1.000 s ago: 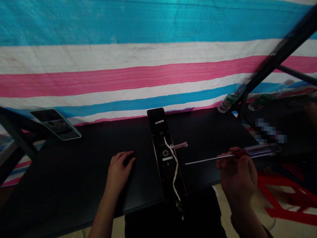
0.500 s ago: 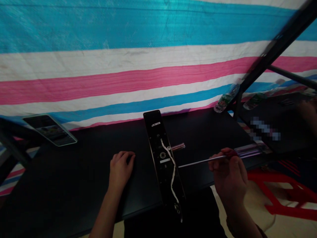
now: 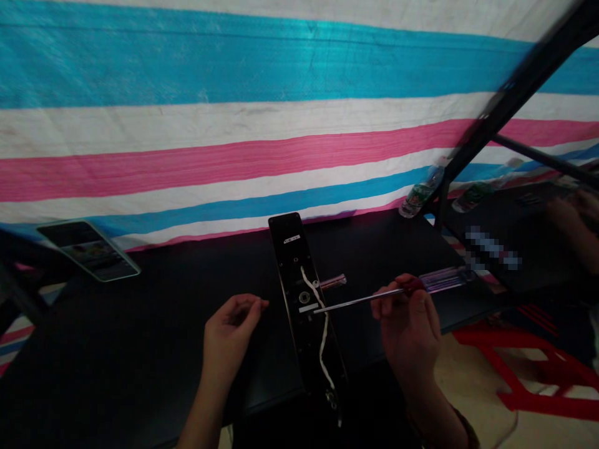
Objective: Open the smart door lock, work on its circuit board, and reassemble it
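A long black panel [image 3: 291, 274] with white labels and a lock-like fitting lies across the table and juts past its front edge. A white cable [image 3: 322, 340] runs along it. My right hand [image 3: 412, 324] grips a long screwdriver [image 3: 355, 301] with a clear purple and red handle, and its shaft tip is over the panel's middle, near a label; contact I cannot tell. Left of the panel, my left hand [image 3: 231, 333] is closed in a pinch, thumb against forefinger; anything between them is too small to name. A pinkish clear handle [image 3: 334, 282] sticks out beyond the panel's right side.
On the left a phone [image 3: 88, 251] leans against the striped sheet [image 3: 234, 143]. A plastic bottle [image 3: 418, 198] stands by the black frame post [image 3: 496, 131]. A co-worker's hands [image 3: 573, 215] move at the right table. A red stool [image 3: 510, 355] is below right.
My right hand has moved left, carrying the screwdriver tip from the panel's right edge to over its middle. My left hand has lifted slightly toward the panel, with thumb and forefinger pinched.
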A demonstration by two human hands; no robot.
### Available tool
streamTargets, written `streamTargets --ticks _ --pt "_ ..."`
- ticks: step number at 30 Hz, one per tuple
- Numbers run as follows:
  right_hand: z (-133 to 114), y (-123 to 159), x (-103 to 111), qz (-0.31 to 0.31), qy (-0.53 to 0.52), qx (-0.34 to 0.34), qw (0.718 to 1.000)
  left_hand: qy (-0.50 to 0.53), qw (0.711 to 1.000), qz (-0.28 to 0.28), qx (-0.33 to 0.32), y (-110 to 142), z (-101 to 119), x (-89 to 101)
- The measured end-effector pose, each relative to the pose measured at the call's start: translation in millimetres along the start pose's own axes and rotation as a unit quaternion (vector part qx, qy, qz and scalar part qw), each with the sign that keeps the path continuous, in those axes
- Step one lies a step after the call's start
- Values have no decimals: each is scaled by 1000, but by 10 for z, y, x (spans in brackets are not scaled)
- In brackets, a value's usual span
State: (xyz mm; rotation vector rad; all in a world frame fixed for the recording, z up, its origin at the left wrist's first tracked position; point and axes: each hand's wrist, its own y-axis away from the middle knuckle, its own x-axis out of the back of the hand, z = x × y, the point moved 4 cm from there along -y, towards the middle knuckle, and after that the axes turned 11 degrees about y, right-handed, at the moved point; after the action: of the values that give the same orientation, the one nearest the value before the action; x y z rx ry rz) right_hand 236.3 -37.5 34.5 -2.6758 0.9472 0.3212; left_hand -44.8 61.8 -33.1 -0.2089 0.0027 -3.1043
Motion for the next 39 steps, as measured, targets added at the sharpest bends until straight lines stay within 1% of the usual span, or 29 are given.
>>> streamTargets --ticks 1,3,6,8,10,12,14,16,17,19,22,25,29,32,35,37,39 --pt "34 16 -20 -1 6 1 1000 -9 1000 -2 -6 42 22 -62" --pt "116 69 -33 -2 21 5 1000 -52 998 25 -30 139 2 -125" --pt "237 171 70 16 37 8 999 -88 991 89 -50 376 -173 -76" --pt "282 221 214 43 44 10 998 -91 989 107 -44 596 -308 -2" --pt "300 229 369 68 49 11 996 -103 989 101 -34 819 -379 38" --pt "313 193 494 86 45 0 995 -102 991 79 -18 996 -379 5" --pt "331 130 577 101 31 -15 994 -64 997 45 12 1107 -341 -114" --pt "352 64 620 112 20 -30 993 -7 999 0 51 1158 -300 -297" --pt "361 37 631 115 16 -35 993 11 998 -20 64 1168 -281 -391" --pt "376 5 640 118 9 -40 992 17 997 -35 73 1161 -259 -542" --pt "396 8 646 117 2 -42 992 19 998 -15 58 1116 -265 -674" --pt "426 32 665 120 5 -48 992 44 998 4 45 1055 -291 -771" --pt "475 26 706 123 15 -54 991 64 997 7 31 951 -307 -899" --pt "517 2 741 121 20 -56 991 64 998 -3 23 879 -319 -965" --pt "546 -21 789 133 30 -59 989 71 997 -13 28 828 -319 -981" --pt "543 -42 836 150 36 -57 986 85 995 -13 45 798 -306 -954" --pt "520 -72 893 165 35 -51 984 106 991 -10 76 767 -295 -901"
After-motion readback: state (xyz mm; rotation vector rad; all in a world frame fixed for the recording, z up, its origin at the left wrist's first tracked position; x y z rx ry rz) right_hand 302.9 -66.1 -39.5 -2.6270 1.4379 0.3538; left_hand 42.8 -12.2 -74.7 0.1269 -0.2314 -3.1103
